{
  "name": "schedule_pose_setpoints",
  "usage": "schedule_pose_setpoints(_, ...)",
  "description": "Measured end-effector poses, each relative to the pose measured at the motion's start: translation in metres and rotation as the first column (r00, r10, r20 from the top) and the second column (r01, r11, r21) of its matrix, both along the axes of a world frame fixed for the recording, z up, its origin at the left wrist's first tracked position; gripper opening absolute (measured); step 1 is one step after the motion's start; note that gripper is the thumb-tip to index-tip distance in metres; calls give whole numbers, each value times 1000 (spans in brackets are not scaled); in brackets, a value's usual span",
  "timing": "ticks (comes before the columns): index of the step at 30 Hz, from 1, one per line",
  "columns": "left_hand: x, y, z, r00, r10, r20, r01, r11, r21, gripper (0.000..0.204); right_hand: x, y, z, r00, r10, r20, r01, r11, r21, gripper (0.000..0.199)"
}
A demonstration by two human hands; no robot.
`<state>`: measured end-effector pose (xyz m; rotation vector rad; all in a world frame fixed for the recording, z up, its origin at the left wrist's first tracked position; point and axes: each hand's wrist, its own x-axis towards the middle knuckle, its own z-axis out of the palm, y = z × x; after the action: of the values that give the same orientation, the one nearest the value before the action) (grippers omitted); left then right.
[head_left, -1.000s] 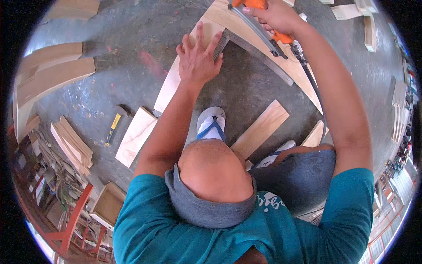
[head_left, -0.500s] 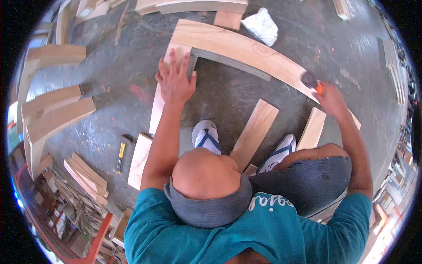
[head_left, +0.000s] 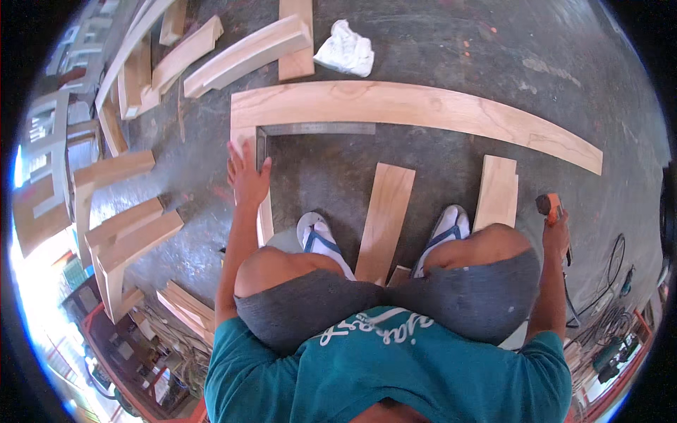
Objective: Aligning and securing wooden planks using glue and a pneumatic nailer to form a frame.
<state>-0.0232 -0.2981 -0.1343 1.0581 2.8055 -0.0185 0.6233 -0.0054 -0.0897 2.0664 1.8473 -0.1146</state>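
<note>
Left hand [head_left: 248, 175] spread flat, pinning steel square [head_left: 310, 130] against stiff, heavy curved board [head_left: 416, 107]; right hand [head_left: 556, 233] wrapped around orange power tool [head_left: 549, 205]. Likely best gripped by edges.

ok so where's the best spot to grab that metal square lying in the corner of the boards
Probably the long blade of the metal square, taken from above and from the knee side. It lies flat on the floor with its far edge against the long curved board, so only the near edge is free. The left hand covers its short leg; the right hand holds an orange tool.
</note>
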Motion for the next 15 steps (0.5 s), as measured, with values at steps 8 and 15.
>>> schedule_pose_setpoints(8, 61, 53, 241, 635, -580, 510, 502, 812, 298, 41, 75, 13, -44, 999, -47, -1, 46, 990, -134, 69)
schedule_pose_setpoints(15, 202, 85, 309, -537, -690, 486, 382, 315, 869, 30, -47, 108, -6, 926, 355, -130, -364, 930, -51, 61)
